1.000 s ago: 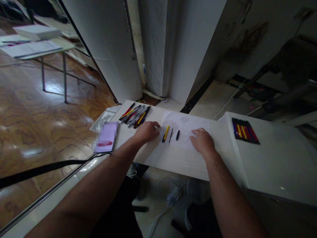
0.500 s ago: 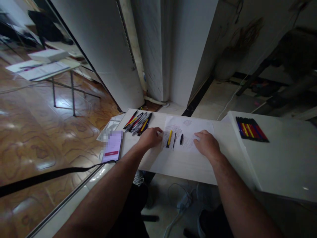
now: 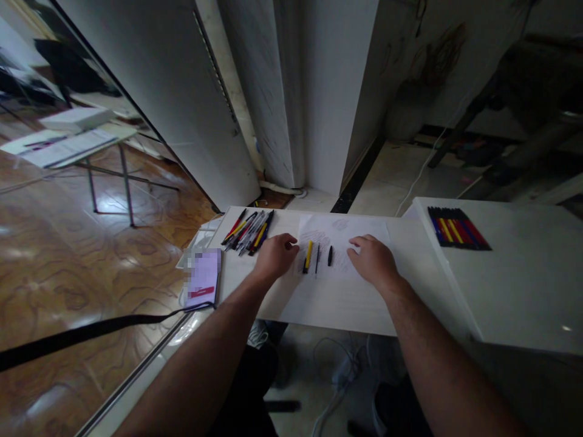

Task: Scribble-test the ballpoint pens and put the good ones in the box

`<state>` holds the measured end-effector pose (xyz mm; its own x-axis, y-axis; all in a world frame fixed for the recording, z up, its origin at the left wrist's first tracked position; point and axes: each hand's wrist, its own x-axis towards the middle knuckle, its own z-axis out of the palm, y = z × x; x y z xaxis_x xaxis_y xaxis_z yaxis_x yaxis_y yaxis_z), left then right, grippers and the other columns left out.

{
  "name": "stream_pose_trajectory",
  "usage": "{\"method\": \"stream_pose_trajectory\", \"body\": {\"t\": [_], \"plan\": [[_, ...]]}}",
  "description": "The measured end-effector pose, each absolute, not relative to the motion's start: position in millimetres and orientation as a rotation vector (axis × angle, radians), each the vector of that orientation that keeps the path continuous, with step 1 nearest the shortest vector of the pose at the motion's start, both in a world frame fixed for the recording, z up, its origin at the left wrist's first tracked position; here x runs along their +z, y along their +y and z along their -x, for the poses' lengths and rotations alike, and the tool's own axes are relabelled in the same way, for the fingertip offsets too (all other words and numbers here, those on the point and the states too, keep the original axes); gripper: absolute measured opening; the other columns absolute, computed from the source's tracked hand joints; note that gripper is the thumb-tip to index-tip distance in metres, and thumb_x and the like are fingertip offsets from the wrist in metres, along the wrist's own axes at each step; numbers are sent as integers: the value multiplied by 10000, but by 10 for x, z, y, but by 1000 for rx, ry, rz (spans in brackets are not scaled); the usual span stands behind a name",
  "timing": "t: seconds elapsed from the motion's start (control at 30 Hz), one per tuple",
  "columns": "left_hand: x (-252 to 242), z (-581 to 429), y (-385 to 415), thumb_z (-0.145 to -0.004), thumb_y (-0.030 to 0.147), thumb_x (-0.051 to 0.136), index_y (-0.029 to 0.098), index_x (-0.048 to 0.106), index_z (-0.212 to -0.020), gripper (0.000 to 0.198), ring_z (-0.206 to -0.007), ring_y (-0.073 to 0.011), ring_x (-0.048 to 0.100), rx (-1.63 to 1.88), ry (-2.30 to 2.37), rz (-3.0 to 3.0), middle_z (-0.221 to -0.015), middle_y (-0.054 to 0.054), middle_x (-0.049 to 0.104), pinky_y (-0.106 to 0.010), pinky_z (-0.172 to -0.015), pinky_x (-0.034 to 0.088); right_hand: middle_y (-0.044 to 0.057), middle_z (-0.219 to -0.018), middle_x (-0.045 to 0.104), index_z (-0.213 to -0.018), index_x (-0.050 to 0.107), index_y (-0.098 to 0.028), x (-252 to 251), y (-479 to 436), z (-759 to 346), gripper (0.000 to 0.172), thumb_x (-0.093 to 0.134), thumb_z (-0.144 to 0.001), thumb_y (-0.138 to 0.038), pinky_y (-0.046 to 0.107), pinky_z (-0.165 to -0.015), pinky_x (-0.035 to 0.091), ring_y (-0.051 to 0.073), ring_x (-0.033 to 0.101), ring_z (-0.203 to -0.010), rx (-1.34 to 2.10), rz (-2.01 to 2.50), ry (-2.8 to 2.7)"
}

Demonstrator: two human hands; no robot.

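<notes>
A white sheet of paper [image 3: 364, 226] with pencil-like hatching lies on the small white table. On it, roughly side by side, rest a yellow pen barrel [image 3: 308, 252] with a dark end, a thin dark pen refill [image 3: 317, 260] and a short black pen piece [image 3: 330, 255]. My left hand [image 3: 277, 255] is by the paper's left edge, its thumb and forefinger apart with nothing between them. Over the right part of the sheet, my right hand [image 3: 374, 258] is open, fingertips pointing toward the black piece without touching it.
A heap of assorted pens [image 3: 248, 232] lies left on the table, near a phone [image 3: 203, 276] with a black strap [image 3: 91, 328]. On the adjoining white surface at right is a row of coloured pens [image 3: 458, 229]. Cables [image 3: 341, 373] run across the floor below.
The view has shifted slightly. My right hand has come a little left, nearer the pen parts, and my left hand slightly right relative to the table. The pen parts stay in place.
</notes>
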<state>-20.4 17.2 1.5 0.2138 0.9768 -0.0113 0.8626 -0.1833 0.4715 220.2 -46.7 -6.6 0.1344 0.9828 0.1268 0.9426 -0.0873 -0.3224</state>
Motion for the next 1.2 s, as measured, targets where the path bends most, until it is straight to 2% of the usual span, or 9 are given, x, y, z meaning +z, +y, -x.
{"method": "stream_pose_trajectory", "body": {"t": [0.33,0.73,0.97,1.1,1.2], "plan": [[-133,15,50,-762,397,675,207,681,-1062,355,-740,-167,638,309,1592,-2148,-881,-47,723,-254,-645,440,66,-1031,696,-1053,711,-192,-64,-473,-2126,261,558,-854,-267,270,-818,450,181,633,-933,243,2035,-1899],[-123,-13,36,-762,306,658,193,643,-1103,360,-771,-180,663,272,1644,-2069,-911,-73,736,-247,-659,450,60,-991,702,-1031,714,-186,-81,-477,-2095,247,565,-849,-261,270,-799,448,184,633,-917,230,2017,-1934],[-126,7,55,-767,241,611,172,642,-1100,342,-785,-192,664,358,1732,-2069,-907,-80,732,-263,-697,462,52,-941,693,-952,719,-191,-58,-526,-1913,204,532,-877,-223,266,-817,437,177,615,-907,99,1823,-1996],[-111,25,70,-787,238,563,157,660,-1068,308,-803,-200,665,432,1756,-2072,-887,-81,732,-275,-736,468,48,-869,679,-899,720,-210,-36,-570,-1747,212,510,-906,-234,271,-794,420,181,593,-884,52,1743,-2145],[-93,28,55,-799,236,530,168,684,-973,242,-829,-211,664,429,1779,-2111,-888,-86,728,-283,-740,469,36,-856,665,-888,716,-227,-27,-609,-1636,206,512,-910,-238,274,-772,403,182,575,-876,43,1690,-2256]]}}
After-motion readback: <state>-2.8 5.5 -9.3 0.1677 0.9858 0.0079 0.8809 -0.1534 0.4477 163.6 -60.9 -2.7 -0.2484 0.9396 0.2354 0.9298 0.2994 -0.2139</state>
